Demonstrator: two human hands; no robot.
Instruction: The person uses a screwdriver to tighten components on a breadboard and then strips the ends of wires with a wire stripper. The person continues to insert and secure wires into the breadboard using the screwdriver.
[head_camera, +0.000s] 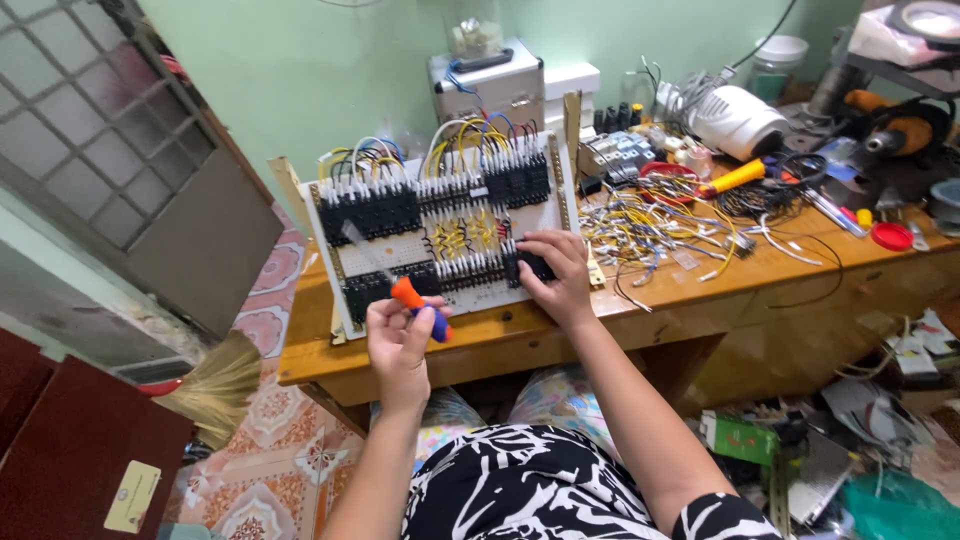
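At frame centre, the left hand (402, 340) has its fingers clamped around an orange-and-blue-handled screwdriver (420, 308), tip aimed at the black terminal rows of a tilted white wiring panel (440, 235). The right hand (553, 275), fingers together, presses the panel's lower right, apparently steadying it on the wooden bench (700, 290).

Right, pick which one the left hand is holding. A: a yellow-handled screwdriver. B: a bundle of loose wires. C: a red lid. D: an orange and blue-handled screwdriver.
D: the left hand grips the orange and blue screwdriver handle at the lower edge of the wiring panel, while the right hand rests on the black terminal blocks.
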